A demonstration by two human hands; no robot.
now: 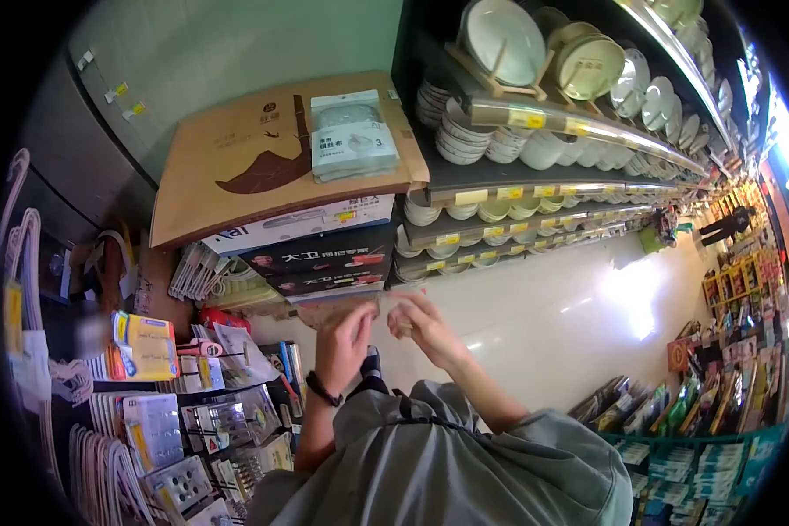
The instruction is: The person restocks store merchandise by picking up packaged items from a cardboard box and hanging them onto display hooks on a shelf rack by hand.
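Soft grey cloth clothing [447,473], creased and gathered around a dark drawstring [425,422], fills the foreground. Beyond it the two bare hands are raised close together, with a narrow gap between them. The left hand [344,339], with a black wristband [323,389] behind it, is half open, thumb and fingers loosely curved; the right hand [425,327] has its fingers bent and only partly open, and nothing can be made out in either one. To the left, glossy flat packs [155,430] hang in tight rows, among them a yellow packet [146,348] with a smooth, shiny face. Just past the fingertips stand stacked dark cartons [320,282], square-edged and smooth, under a white box [298,221]. On top lies a broad brown cardboard box [197,167], matt and flat (its dark printed shape looks rather like a curved blade), bearing a crinkled plastic pouch [357,156], pale with a clear window. To the right, rounded, glossy bowls [465,136] sit nested on shelves, and round plates [504,39] lean in a wooden rack [500,85]. Polished pale floor [543,320] runs back, throwing a white glare, towards a dark-clothed person [728,226].
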